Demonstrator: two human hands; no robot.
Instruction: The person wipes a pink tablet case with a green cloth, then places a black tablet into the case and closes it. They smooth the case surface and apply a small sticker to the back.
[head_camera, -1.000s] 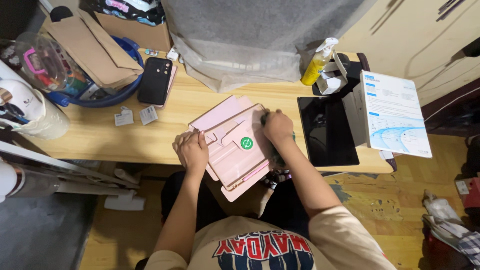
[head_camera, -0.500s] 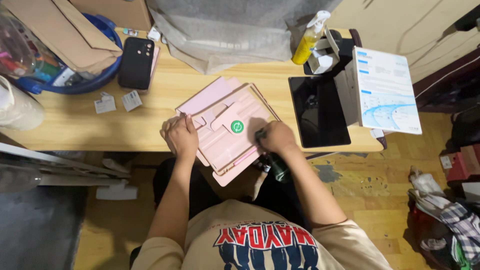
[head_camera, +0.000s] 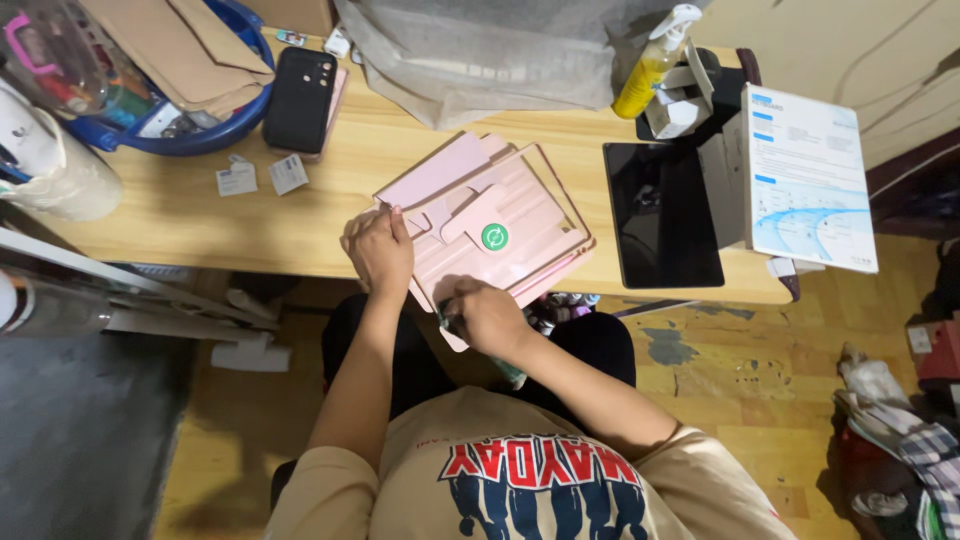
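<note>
Case (head_camera: 500, 235), pink with a green round sticker, lies at the desk's (head_camera: 200, 220) front edge, overhanging slightly, its flap unfolded and nothing fitted inside. Left hand (head_camera: 378, 250) presses on its left edge; right hand (head_camera: 485, 315) grips its near corner, clutching something dark. Tablet (head_camera: 662, 215) lies apart, to the right, bare.

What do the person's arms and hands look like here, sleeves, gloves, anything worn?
Both arms are bare from the short sleeves down. The left hand and right hand wear no gloves; no ring or watch can be made out. The shirt is a beige short-sleeved tee with a red and dark blue print on the chest.
</note>
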